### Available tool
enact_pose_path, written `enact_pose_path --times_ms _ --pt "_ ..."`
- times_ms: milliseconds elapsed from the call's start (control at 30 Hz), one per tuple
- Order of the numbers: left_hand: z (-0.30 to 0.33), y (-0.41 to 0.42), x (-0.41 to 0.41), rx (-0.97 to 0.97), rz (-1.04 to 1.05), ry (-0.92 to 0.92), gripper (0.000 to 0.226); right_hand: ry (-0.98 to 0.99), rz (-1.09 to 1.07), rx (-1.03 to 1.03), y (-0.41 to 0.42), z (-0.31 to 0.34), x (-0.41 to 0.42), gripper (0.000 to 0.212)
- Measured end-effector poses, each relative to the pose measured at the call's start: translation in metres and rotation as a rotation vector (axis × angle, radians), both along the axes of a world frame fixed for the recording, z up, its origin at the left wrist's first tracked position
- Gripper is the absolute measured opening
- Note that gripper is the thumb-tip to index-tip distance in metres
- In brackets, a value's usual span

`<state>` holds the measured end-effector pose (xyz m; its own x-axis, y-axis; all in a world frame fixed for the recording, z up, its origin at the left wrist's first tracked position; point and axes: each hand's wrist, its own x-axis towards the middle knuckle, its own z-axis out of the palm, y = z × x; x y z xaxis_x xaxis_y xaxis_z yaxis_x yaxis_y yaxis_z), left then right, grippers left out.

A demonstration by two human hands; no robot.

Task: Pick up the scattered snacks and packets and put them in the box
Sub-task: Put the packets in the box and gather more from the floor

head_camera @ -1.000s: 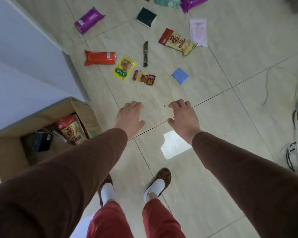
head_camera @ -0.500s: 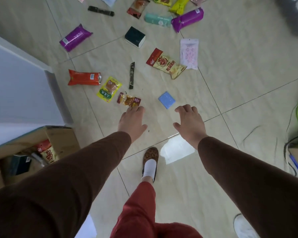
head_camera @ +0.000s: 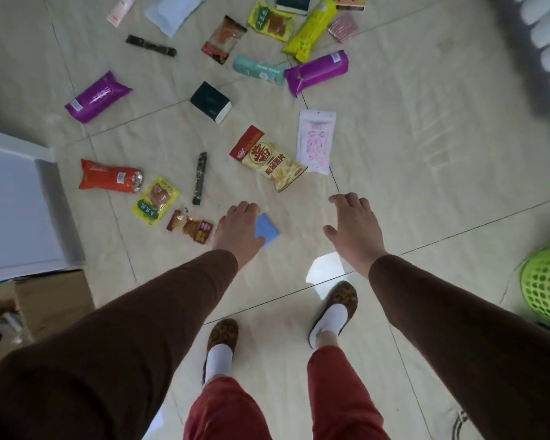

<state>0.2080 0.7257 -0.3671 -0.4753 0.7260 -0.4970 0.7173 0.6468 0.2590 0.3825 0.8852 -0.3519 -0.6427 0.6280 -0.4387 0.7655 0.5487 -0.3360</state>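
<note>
Reaching down at mid-frame, the left hand [head_camera: 238, 230] hangs over the small blue packet [head_camera: 268, 230] on the floor, fingers loosely spread, gripping nothing; the packet lies just right of its palm, partly covered, its long axis running toward lower right; the right hand [head_camera: 356, 228], open and empty, hovers well apart further right; the cardboard box [head_camera: 53, 301] sits at the lower-left edge.

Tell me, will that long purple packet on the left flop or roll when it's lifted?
The purple packet looks puffed and tube-shaped, so it may roll if nudged sideways. Its glossy wrapper probably feels slippery. It likely stays fairly stiff when lifted, though what is inside cannot be seen.
</note>
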Motion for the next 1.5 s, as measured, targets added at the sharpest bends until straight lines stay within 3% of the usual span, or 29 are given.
enact_pose_path --times_ms 233,467,900,1100,1267,1400,1500 --pt "-0.016 0.084 0.01 -0.018 0.207 -0.073 0.056 -0.007 0.043 0.0 0.114 -0.014 -0.013 0.055" --pt "-0.053 0.133 -0.022 -0.033 0.339 -0.087 0.058 -0.035 0.069 -0.044 0.178 -0.052 -0.068 0.054" --pt "-0.2 0.178 -0.089 -0.175 0.705 -0.15 0.067 -0.263 0.048 -0.181 0.239 -0.213 -0.166 0.066" --pt "-0.28 0.186 -0.097 -0.234 0.995 -0.217 0.08 -0.381 -0.187 -0.292 0.249 -0.302 -0.188 0.092" --pt "-0.326 0.195 -0.099 -0.116 1.311 -0.306 0.085 -0.358 -0.479 -0.436 0.241 -0.348 -0.197 0.115" --pt "-0.339 0.202 -0.094 0.088 1.532 -0.353 0.069 -0.223 -0.561 -0.473 0.232 -0.356 -0.2 0.101" --pt "-0.329 0.209 -0.093 0.124 1.579 -0.371 0.062 -0.162 -0.573 -0.499 0.233 -0.354 -0.2 0.068"
